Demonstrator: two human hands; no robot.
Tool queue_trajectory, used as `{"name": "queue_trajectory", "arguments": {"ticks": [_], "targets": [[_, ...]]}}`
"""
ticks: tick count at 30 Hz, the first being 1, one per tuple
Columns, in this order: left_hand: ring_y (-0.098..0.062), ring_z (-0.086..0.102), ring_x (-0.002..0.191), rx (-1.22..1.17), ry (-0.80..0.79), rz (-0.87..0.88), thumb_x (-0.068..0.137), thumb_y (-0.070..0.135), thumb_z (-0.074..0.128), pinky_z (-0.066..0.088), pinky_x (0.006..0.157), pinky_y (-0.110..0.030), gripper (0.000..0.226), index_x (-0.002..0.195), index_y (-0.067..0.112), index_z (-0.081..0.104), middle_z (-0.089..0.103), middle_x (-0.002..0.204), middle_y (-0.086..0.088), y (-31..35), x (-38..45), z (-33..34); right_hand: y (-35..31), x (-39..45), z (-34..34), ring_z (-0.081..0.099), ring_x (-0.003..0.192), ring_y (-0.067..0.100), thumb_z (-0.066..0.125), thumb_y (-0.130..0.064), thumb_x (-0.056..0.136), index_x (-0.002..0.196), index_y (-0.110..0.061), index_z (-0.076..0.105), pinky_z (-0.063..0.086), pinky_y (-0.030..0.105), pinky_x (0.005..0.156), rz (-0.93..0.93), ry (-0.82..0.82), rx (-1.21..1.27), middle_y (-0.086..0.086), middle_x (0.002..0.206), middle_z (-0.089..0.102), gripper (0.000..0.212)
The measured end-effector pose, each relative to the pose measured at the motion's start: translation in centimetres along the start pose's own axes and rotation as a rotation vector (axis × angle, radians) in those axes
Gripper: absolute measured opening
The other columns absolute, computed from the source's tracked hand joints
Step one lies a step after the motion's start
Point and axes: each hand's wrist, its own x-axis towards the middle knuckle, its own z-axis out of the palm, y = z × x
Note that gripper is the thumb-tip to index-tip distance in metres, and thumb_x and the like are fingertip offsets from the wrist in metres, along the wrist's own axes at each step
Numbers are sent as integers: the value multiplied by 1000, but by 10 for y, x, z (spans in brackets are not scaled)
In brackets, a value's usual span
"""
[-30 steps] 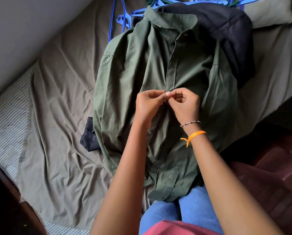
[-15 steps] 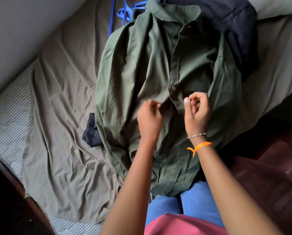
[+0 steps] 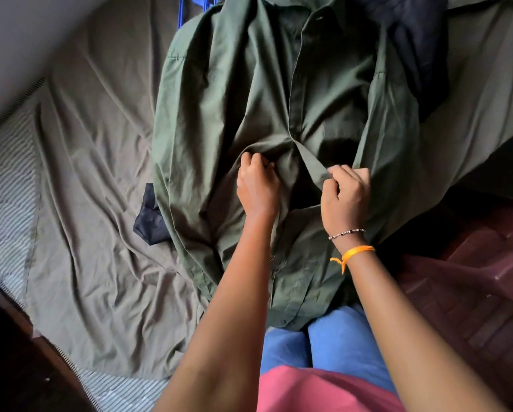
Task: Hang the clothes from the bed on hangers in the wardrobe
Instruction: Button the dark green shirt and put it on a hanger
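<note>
A dark green button-up shirt [image 3: 234,93] lies front-up on the bed, collar at the top of the view. Its placket is closed higher up and spread apart at the middle. My left hand [image 3: 256,185] grips the left front panel with curled fingers. My right hand [image 3: 346,194] pinches the edge of the right placket and holds it out to the right. A dark navy garment [image 3: 419,46] lies under the shirt at the upper right, and a corner of dark cloth [image 3: 152,217] pokes out at the shirt's left. Blue hangers [image 3: 194,1] show at the top edge.
The bed carries a wrinkled olive-grey sheet [image 3: 94,162] over a striped mattress [image 3: 5,185]. A pale wall [image 3: 26,34] runs along the upper left. Dark red-brown floor [image 3: 472,278] lies to the right of the bed. My blue trousers [image 3: 332,346] touch the bed's near edge.
My hands have left the button they worked together, moved down the placket and parted. The two front panels are now pulled apart at the middle. The view has moved closer to the shirt.
</note>
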Motion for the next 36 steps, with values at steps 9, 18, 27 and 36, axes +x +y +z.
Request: {"name": "queue_trajectory", "arguments": {"ticks": [9, 18, 27, 36], "targets": [[-39, 56, 102, 8, -23, -53, 92, 20, 53, 41, 78, -43, 21, 99, 2, 60, 61, 108, -15, 0, 17, -4, -11, -7, 17, 48, 54, 7, 69, 0, 76, 76, 0, 69, 40, 11, 61, 190, -315, 188, 9, 75, 61, 1], [-29, 64, 90, -125, -87, -40, 85, 16, 63, 43, 72, -32, 12, 86, 6, 69, 69, 90, -9, -8, 11, -9, -18, -8, 31, 50, 54, 3, 70, -4, 78, 78, -1, 67, 39, 8, 55, 318, -335, 235, -2, 64, 57, 5], [-14, 55, 67, -624, -297, -209, 86, 9, 65, 40, 52, -22, 16, 72, 15, 65, 60, 63, -3, -20, -30, -33, -20, -25, 30, 57, 57, -11, 70, 0, 78, 85, -1, 68, 49, 10, 64, 414, -204, 412, 0, 73, 63, 8], [-17, 53, 64, -682, -298, -187, 87, 3, 62, 46, 67, -31, 19, 71, 12, 65, 61, 65, -9, -21, -39, -28, -23, -30, 20, 57, 56, -8, 71, 0, 76, 78, -10, 65, 50, 14, 63, 388, -197, 459, -8, 67, 61, 12]]}}
